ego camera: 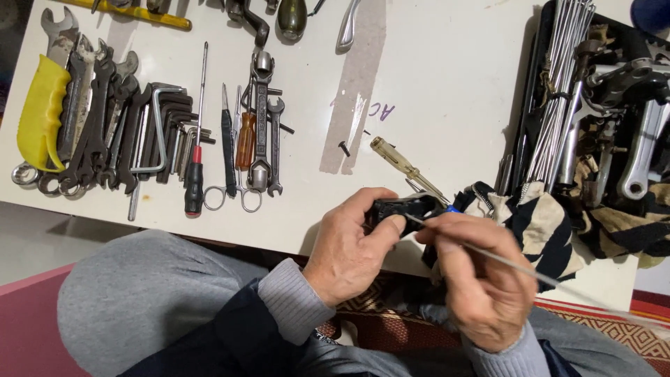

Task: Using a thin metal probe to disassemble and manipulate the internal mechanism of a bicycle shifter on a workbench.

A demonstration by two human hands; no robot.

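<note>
A: Black plastic, that small part [403, 209]; where does it sit?

B: In the left hand [349, 248], fingers and thumb clamped around it, just over the near edge of the white table [433, 84]. The right hand [481, 279] pinches a thin steel wire [530, 274] and holds its tip at the part.

A: How far along?

B: I judge mid-way: the wire meets the part, but whether it has entered I cannot tell. The clear-handled screwdriver [405, 166] lies idle just beyond.

A: Containers?

B: 1 dark tray [536, 91] at the right, holding a bundle of spokes [562, 84], metal bicycle parts [631, 105] and a striped rag [537, 223] spilling out
</note>
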